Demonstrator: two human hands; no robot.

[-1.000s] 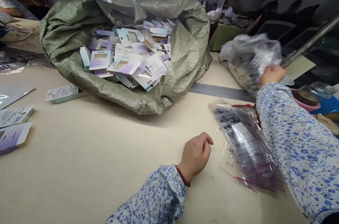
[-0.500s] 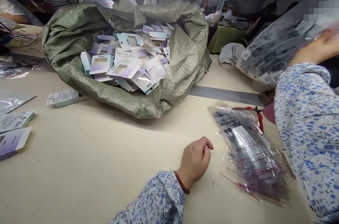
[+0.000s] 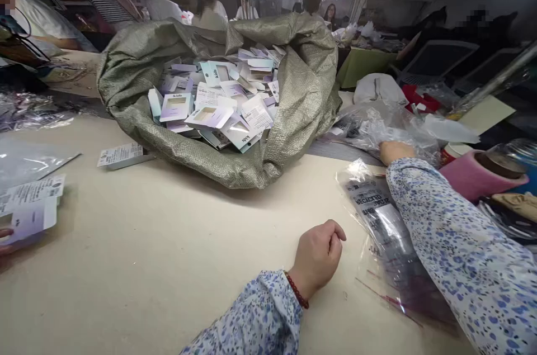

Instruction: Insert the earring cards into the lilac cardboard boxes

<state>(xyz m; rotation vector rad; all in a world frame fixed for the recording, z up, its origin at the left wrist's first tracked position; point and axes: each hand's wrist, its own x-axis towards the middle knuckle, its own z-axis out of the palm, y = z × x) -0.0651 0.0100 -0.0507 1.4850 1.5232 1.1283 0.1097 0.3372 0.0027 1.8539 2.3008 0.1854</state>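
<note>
Heaped in the open green woven sack point(image 3: 293, 114): pastel cardboard boxes point(image 3: 218, 100). Left of that sack, one flat box point(image 3: 121, 155); right of it, a pink roll point(image 3: 478, 176).

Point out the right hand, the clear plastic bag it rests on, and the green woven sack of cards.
right hand point(image 3: 394, 152), head view, back of the hand.
clear plastic bag point(image 3: 377, 126), head view, crinkled top surface.
green woven sack point(image 3: 302, 98), head view, right side wall.

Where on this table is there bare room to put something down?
The widest bare patch of table lies between the green sack, the cards at the left edge and the left hand. It is crowded around the right hand: plastic bags and a pink roll.
</note>
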